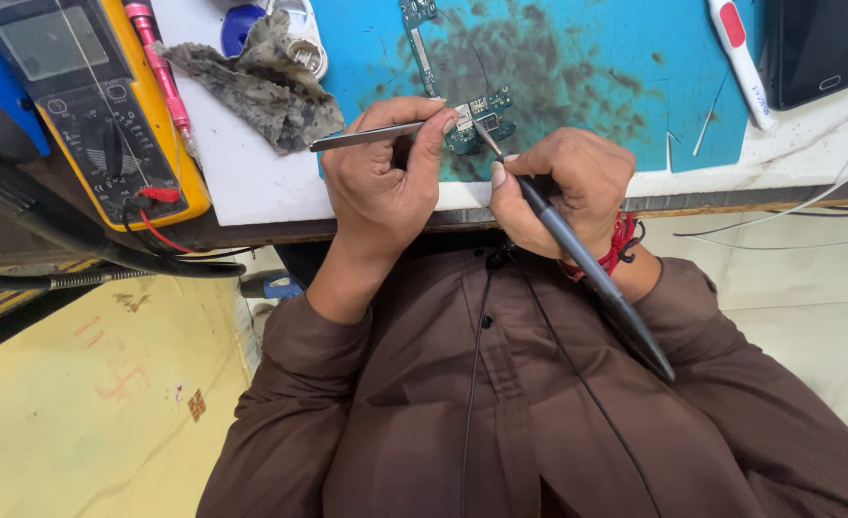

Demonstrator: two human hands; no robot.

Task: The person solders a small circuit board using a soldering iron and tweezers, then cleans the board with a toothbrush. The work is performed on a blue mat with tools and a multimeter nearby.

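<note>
- The view looks down from the person's head at two hands working at the near edge of a counter [251,182].
- The left hand [385,182] is closed around slim metal tweezers [366,137]; their tips are hidden behind the fingers.
- The right hand [563,187] grips a dark pen-shaped soldering iron [592,273]; its thin tip touches a small green circuit board [481,120].
- The circuit board lies on a blue work mat [577,67], just beyond both hands; its near edge is partly covered by the fingers.
- The mat is rubbery, flat and smeared with dark stains.
- A red thread band [623,242] circles the right wrist.
- A yellow and black multimeter [88,105] sits far left, its top cut off by the frame.
- A crumpled grey cloth [261,82] lies between the multimeter and the mat.
- A black phone [822,43] is cut off at the top right corner.
- A white tool with a red patch [740,53] lies beside the phone.
- Brown sleeves and shirt [500,422] fill the bottom of the view.
</note>
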